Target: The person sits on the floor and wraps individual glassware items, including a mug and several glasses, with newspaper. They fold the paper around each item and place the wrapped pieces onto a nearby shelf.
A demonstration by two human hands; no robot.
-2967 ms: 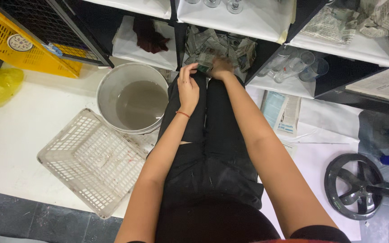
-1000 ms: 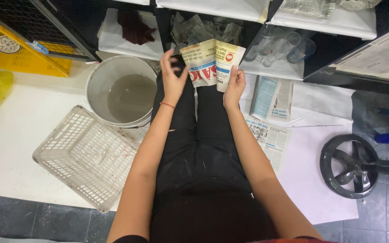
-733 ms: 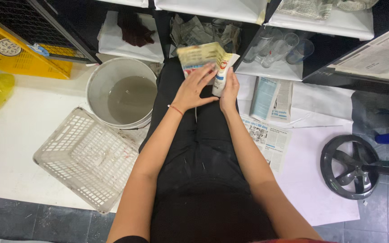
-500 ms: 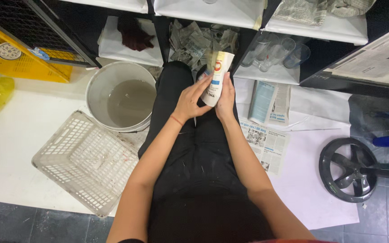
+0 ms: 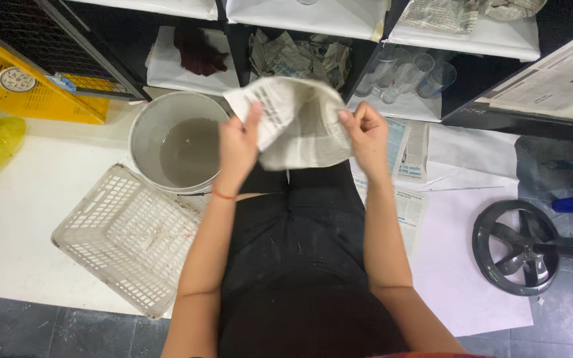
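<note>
Floor-level view: dark tiles at the bottom edge, a white sheet [image 5: 28, 225] spread over the floor, black shelving with white-lined compartments across the top. We sit with legs in black trousers [image 5: 300, 265] stretched toward 12 o'clock.

Nearest us, at 9 o'clock of the lap, a white plastic basket [image 5: 127, 238] lies on the white sheet, its perforated walls showing. At 3 o'clock, well apart, a black wheel-shaped fan base [image 5: 515, 248] rests partly on the sheet's edge, partly on tile.

Above the knees both hands are raised. Our left hand [image 5: 237, 149] pinches the left edge of a sheet of newspaper [image 5: 296, 126], thumb on top, grip clamped on the paper. Our right hand [image 5: 366, 136] holds the right edge, fingers curled shut on it. The newspaper hangs spread and crumpled between the two hands, over the legs, clear of the floor.

Just beside the left hand at 10 o'clock stands a grey bucket [image 5: 142, 142] with murky water inside. At 2 o'clock of the right hand, folded newspaper sheets [image 5: 411, 156] lie flat on the floor.

Farther, in the shelving at 12 o'clock, a compartment holds crumpled newspaper wads [image 5: 296, 56]; the one at 11 o'clock holds a dark red cloth [image 5: 197, 56]; at 1 o'clock clear drinking glasses [image 5: 409, 73] lie on their sides. Far at 10 o'clock, a yellow crate [image 5: 31, 89].
</note>
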